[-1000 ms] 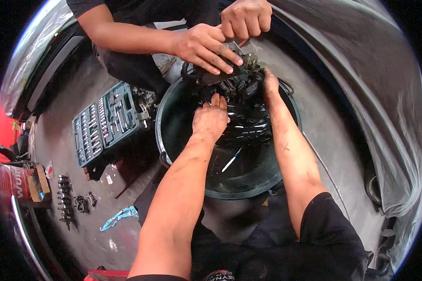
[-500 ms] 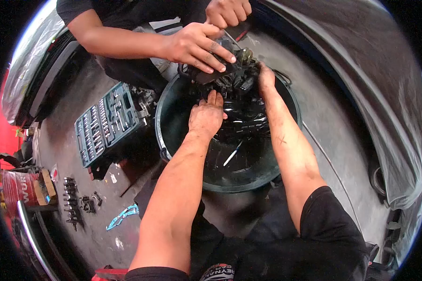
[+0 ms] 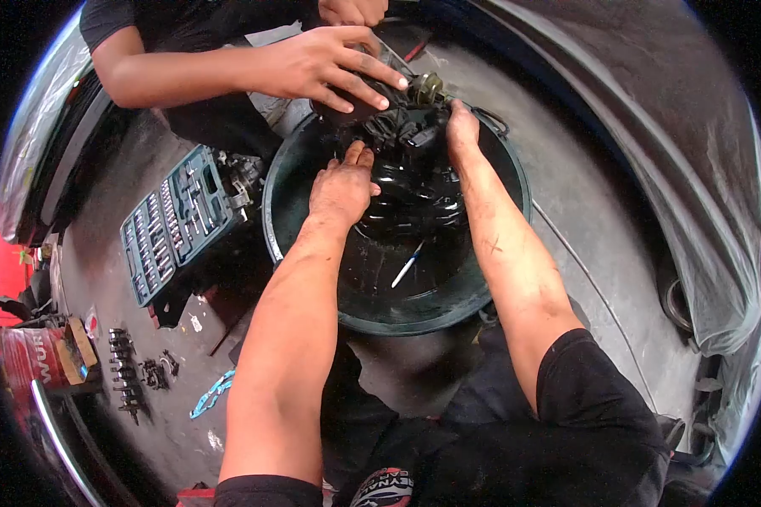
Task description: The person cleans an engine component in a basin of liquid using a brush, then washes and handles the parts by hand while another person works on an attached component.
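A dark, oily engine block (image 3: 410,182) stands in a large dark green tub (image 3: 380,325). My left hand (image 3: 342,193) holds its near left side, fingers reaching up against the dark metal and thumb to the right. My right hand (image 3: 462,133) is closed around its right edge, with the fingertips hidden behind it. Between my hands a gold-coloured round fitting (image 3: 428,87) sticks up at the far end. A co-worker's spread hand (image 3: 334,72) presses on top. The co-worker's other fist (image 3: 353,10) is at the end of a thin metal bar (image 3: 395,52).
A white and blue pen (image 3: 407,266) lies in the tub. Left of it are an open socket set (image 3: 173,220), a crankshaft (image 3: 125,372) and a blue strip of cloth (image 3: 211,395) on the floor. A hose (image 3: 592,296) runs along the right, beside plastic sheeting (image 3: 693,211).
The co-worker's fist has swung left with the bar's end. My hands keep their hold on the engine block. The whole view has shifted slightly, so things appear further left and higher.
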Demonstrator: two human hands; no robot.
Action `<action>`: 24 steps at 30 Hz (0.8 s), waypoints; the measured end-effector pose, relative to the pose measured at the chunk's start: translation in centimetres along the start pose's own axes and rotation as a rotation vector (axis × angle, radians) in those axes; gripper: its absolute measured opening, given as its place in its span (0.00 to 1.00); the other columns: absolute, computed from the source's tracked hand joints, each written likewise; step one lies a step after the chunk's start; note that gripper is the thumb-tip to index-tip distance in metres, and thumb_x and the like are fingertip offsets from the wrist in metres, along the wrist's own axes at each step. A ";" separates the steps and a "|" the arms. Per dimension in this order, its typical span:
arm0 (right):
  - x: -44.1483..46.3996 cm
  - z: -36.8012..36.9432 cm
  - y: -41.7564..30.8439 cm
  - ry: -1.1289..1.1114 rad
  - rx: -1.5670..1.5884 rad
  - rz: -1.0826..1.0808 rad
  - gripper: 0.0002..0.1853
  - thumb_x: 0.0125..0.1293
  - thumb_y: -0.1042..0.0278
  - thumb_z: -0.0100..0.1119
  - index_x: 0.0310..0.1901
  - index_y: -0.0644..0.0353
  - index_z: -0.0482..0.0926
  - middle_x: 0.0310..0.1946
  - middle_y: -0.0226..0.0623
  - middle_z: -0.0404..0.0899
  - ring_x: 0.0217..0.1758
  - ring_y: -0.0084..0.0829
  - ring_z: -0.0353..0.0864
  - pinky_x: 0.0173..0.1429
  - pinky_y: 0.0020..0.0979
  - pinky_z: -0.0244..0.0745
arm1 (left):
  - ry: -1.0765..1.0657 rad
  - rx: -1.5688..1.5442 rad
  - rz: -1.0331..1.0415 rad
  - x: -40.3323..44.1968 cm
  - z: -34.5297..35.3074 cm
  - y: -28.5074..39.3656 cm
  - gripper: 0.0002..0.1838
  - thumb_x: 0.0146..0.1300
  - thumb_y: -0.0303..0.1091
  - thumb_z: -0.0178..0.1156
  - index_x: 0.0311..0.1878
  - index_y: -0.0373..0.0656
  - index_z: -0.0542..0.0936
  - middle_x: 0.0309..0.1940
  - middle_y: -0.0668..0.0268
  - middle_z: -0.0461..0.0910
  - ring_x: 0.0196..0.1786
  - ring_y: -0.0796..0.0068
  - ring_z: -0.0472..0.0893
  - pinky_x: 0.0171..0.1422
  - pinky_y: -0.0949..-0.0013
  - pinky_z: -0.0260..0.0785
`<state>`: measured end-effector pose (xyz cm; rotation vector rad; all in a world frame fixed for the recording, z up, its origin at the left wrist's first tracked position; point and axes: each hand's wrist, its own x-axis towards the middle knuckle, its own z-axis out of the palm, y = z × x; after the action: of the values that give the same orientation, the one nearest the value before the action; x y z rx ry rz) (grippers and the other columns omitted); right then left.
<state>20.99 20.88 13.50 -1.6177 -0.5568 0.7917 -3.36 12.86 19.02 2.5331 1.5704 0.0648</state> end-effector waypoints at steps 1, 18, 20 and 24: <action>0.3 0.4 0.1 0.041 -0.043 -0.024 0.28 0.67 0.48 0.58 0.49 0.72 0.82 0.51 0.53 0.84 0.58 0.44 0.82 0.63 0.38 0.69 | 0.010 -0.005 0.001 0.2 0.3 -0.2 0.33 0.63 0.42 0.65 0.71 0.47 0.68 0.75 0.64 0.62 0.66 0.52 0.75 0.68 0.53 0.70; 0.2 3.6 -0.8 -0.170 0.264 0.045 0.33 0.69 0.46 0.52 0.58 0.73 0.78 0.55 0.49 0.80 0.57 0.36 0.77 0.63 0.34 0.68 | 0.032 -0.052 -0.060 0.6 0.7 -2.7 0.35 0.65 0.37 0.64 0.74 0.44 0.63 0.78 0.63 0.57 0.67 0.45 0.72 0.70 0.54 0.69; -0.2 3.3 -1.0 -0.140 0.207 0.027 0.33 0.69 0.46 0.52 0.58 0.74 0.78 0.55 0.49 0.80 0.56 0.35 0.77 0.64 0.34 0.67 | 0.032 -0.062 -0.060 0.6 1.0 -2.7 0.35 0.65 0.37 0.64 0.74 0.44 0.63 0.78 0.63 0.57 0.67 0.44 0.72 0.70 0.54 0.69; -1.9 2.7 -2.3 -0.132 0.105 -0.055 0.34 0.69 0.45 0.52 0.57 0.75 0.78 0.55 0.49 0.80 0.56 0.36 0.77 0.64 0.33 0.67 | 0.015 -0.062 -0.076 0.7 0.9 -2.6 0.35 0.65 0.37 0.64 0.74 0.44 0.63 0.78 0.63 0.57 0.68 0.44 0.71 0.70 0.54 0.69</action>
<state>17.90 21.74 15.90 -1.4549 -0.6405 0.8770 -5.20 14.53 17.72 2.4290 1.6422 0.1220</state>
